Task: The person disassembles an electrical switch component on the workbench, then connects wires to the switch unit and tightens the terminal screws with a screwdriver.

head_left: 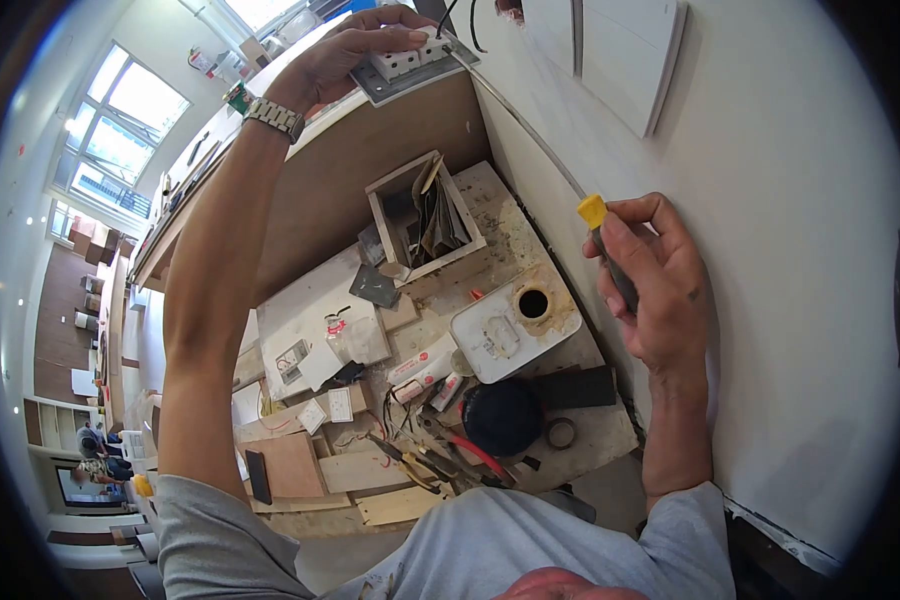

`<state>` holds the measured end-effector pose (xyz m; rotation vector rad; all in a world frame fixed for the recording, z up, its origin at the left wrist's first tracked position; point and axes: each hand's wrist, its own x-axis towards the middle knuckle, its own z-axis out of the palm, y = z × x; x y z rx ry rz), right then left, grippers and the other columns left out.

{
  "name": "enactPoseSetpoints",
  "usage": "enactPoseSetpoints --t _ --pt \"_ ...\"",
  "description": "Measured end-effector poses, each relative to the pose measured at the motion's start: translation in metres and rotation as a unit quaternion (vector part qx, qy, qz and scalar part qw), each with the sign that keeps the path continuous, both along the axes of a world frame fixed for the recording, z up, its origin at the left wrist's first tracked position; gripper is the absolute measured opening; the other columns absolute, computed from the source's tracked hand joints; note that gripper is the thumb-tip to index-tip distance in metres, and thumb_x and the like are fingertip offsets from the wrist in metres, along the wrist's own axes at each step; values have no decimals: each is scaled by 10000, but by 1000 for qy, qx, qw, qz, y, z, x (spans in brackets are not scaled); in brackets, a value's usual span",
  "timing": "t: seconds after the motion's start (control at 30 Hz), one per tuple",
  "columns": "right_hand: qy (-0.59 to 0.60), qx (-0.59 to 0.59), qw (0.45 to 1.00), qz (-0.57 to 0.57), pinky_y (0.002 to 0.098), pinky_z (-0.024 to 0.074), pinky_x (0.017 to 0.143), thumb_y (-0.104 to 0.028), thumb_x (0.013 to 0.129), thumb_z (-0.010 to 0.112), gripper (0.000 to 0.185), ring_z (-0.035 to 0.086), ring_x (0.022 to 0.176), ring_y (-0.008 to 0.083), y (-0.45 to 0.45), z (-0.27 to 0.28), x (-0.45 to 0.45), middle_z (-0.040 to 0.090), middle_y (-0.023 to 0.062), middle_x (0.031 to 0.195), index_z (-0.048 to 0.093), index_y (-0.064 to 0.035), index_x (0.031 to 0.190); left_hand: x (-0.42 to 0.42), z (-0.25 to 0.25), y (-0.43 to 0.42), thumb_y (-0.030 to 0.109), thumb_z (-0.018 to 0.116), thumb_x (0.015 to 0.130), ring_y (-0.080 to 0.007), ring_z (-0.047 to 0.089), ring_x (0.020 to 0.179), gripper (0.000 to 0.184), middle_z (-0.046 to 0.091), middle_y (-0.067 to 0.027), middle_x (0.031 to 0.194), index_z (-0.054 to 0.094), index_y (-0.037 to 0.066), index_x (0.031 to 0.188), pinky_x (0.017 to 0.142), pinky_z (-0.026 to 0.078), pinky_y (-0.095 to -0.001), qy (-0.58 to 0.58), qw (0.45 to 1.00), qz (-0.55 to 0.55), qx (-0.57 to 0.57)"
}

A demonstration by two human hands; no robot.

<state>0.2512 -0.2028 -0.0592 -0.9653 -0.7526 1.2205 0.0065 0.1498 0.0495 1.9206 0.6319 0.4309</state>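
Observation:
At the top of the view, my left hand (332, 62) is closed around an electrical wall socket or switch plate (415, 82). It has a grey frame and white modules with small dark holes. Black wires (477, 32) run at its upper right end. My right hand (662, 285) grips a screwdriver (592, 212) by its grey and yellow handle. The long thin shaft slants up to the left, and its tip reaches the white module near the wires. Whether the tip sits in a screw is too small to tell.
White switch plates (625, 60) are on the wall at right. Below stands a worktop (370, 480) with a wooden box (478, 245) of sandpaper-like sheets, a white metal can (495, 345), a dark round object (502, 417), tape (560, 432), pliers (405, 460) and a phone (258, 477). People (105, 468) are far left.

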Motion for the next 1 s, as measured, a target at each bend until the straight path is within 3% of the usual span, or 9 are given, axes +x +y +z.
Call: enactPoseSetpoints --t 0.13,0.3,0.4,0.53,0.7,0.83,0.87,0.93,1.0 --pt "-83 14 996 -26 310 482 520 -108 1030 695 168 635 679 140 5 -3 -8 654 68 913 624 -8 1145 -2 2 1 261 771 965 -64 742 949 416 746 -13 1132 673 87 1330 842 625 -216 4 999 33 9" --pt "-639 209 696 -253 237 401 536 -93 1050 654 108 508 594 66 11 -21 -24 662 60 868 625 -26 1130 -4 9 4 264 773 963 -69 734 992 418 746 -20 1135 686 87 1332 851 628 -234 29 999 -3 20" --pt "-263 38 961 -76 289 476 570 -88 1041 671 159 564 634 126 1 -5 -23 656 61 854 631 -20 1179 -3 7 -4 267 774 960 -70 733 1000 419 746 -21 1136 691 84 1328 854 628 -238 7 999 11 40" --pt "182 1 981 72 333 516 609 -98 1026 698 141 634 727 146 9 -16 -4 616 27 909 637 -11 1119 0 5 -1 265 774 958 -72 734 1001 419 744 -19 1133 691 83 1326 856 626 -238 19 1000 4 23" --pt "-637 200 704 -242 316 520 623 -109 1028 695 231 626 768 144 8 -13 -20 628 52 931 593 12 1196 -1 4 4 261 770 962 -75 738 984 417 745 -15 1119 690 76 1327 863 625 -238 7 1000 8 4" --pt "-550 247 769 -215 321 522 603 -107 1020 697 247 638 720 188 12 -17 -13 653 99 939 597 5 1216 -4 -1 -1 266 771 961 -69 739 966 430 747 -10 1110 687 66 1333 874 621 -238 -24 999 42 7" --pt "-242 130 959 -76 350 546 676 -113 1024 702 240 662 756 212 8 -13 1 667 120 937 619 10 1212 -2 0 -1 266 771 961 -69 739 966 430 747 -10 1110 687 66 1333 874 621 -238 -25 999 40 6" --pt "108 -8 991 76 378 571 749 -119 1027 708 235 686 792 236 4 -6 2 681 142 934 640 14 1209 -7 2 4 265 769 966 -68 738 967 436 746 -9 1114 684 65 1344 886 618 -239 -14 1000 15 -2" --pt "-111 20 993 -45 361 540 645 -109 1021 704 196 666 732 267 5 -2 -14 666 149 921 640 -6 1174 -6 4 9 271 770 967 -68 739 970 445 747 -11 1121 683 65 1352 886 619 -238 -7 1000 11 6"
